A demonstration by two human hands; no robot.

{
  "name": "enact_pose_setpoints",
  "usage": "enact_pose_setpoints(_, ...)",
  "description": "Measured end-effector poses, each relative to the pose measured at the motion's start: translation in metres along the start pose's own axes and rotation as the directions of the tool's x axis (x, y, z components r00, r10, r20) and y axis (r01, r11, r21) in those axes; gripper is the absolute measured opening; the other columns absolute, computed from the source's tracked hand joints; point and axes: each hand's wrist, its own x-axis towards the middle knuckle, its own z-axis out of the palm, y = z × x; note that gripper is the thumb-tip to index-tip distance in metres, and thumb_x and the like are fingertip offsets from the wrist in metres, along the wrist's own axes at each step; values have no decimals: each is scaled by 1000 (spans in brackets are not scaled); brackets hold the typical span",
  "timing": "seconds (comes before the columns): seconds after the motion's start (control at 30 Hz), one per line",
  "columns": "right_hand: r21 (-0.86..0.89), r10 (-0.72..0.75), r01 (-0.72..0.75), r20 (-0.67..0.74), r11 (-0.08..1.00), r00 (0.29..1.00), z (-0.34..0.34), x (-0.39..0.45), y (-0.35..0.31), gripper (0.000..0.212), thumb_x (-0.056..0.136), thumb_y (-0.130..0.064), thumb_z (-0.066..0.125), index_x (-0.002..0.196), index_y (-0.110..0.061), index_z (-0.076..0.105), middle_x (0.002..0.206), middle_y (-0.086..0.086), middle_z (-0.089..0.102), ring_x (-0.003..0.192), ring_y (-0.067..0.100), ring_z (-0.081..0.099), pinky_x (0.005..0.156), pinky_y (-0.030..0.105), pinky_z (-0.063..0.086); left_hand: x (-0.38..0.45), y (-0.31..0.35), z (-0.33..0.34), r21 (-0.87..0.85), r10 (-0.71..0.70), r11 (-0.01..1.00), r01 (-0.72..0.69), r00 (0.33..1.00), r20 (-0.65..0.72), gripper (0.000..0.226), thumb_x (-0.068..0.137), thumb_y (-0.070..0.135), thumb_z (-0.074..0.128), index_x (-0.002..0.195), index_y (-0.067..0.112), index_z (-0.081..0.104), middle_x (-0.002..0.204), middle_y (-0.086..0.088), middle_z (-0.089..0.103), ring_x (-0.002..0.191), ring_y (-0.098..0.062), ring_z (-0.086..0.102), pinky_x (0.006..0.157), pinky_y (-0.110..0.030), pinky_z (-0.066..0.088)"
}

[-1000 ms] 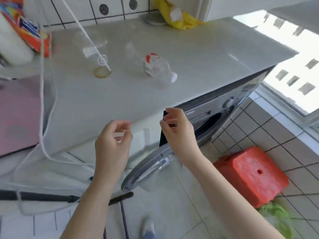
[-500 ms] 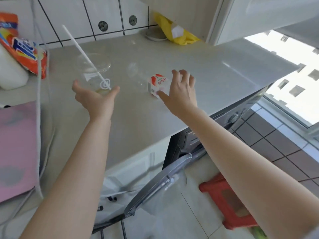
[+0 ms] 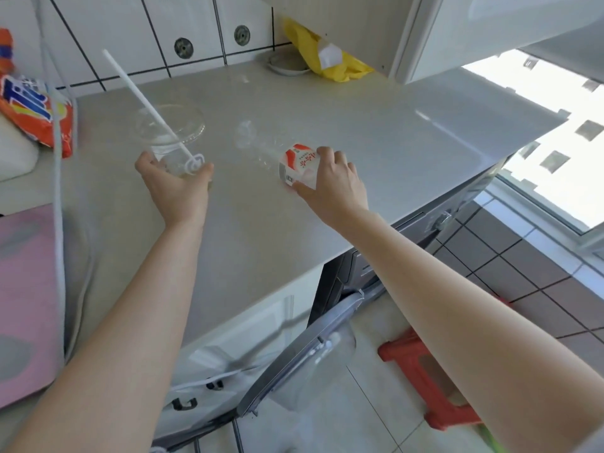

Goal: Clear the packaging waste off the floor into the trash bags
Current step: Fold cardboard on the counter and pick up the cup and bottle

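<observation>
Item one: my left hand [image 3: 178,188], thumb and fingers curled around the base of a clear plastic cup [image 3: 170,142] that stands on the counter [image 3: 359,152]. A white straw [image 3: 143,103] leans out of the cup, up and to the left.

Item two: my right hand [image 3: 333,184], fingers wrapped over the labelled end of a clear plastic bottle [image 3: 277,155] lying on its side on the counter — red-and-white label [image 3: 299,163] nearest my thumb, the far clear end pointing toward the wall.

Cup and bottle sit near each other, apart, mid-counter.

Also on the counter: an orange detergent bag [image 3: 36,112] at the left edge and a yellow bag [image 3: 327,57] at the back, against the tiled wall [image 3: 130,31].

Below the counter edge — a washing machine door [image 3: 304,358] hanging open, a white plastic bag [image 3: 202,387] beside it on the floor, and a red stool [image 3: 421,371] on the floor tiles.
</observation>
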Motion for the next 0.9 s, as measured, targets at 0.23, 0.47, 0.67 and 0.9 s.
enact_pose_setpoints(0.23,118,37,-30,-62,993,997,-7,-27,22,68,83,-49,63,136,-19,34,132,5,46,115,29,50,78,37,43,-30,6,2,-3,18,1000,-18,999,50,74,66,20,80,126,5,38,126,-10,48,100,-17,60,69,-11,51)
enact_pose_setpoints(0.47,161,73,-51,-133,986,988,-32,-63,54,67,82,-52,63,134,-20,36,127,4,50,109,27,55,74,32,43,-89,24,16,2,52,999,-53,983,177,79,67,24,80,129,8,35,131,-11,43,120,-23,50,97,-38,47)
enact_pose_setpoints(0.67,194,111,-78,-167,978,980,-64,-102,96,67,81,-53,62,134,-21,36,128,2,50,106,24,57,76,34,48,-151,38,31,-1,79,997,-82,963,257,76,68,26,80,128,12,34,129,-8,43,119,-18,46,85,-14,39)
enact_pose_setpoints(0.9,199,148,-106,-206,974,967,-106,-173,168,67,80,-53,61,133,-21,37,124,2,51,103,21,56,77,35,50,-262,64,42,-14,116,993,-118,932,343,72,70,31,79,123,18,34,126,-3,43,111,-12,46,76,2,37)
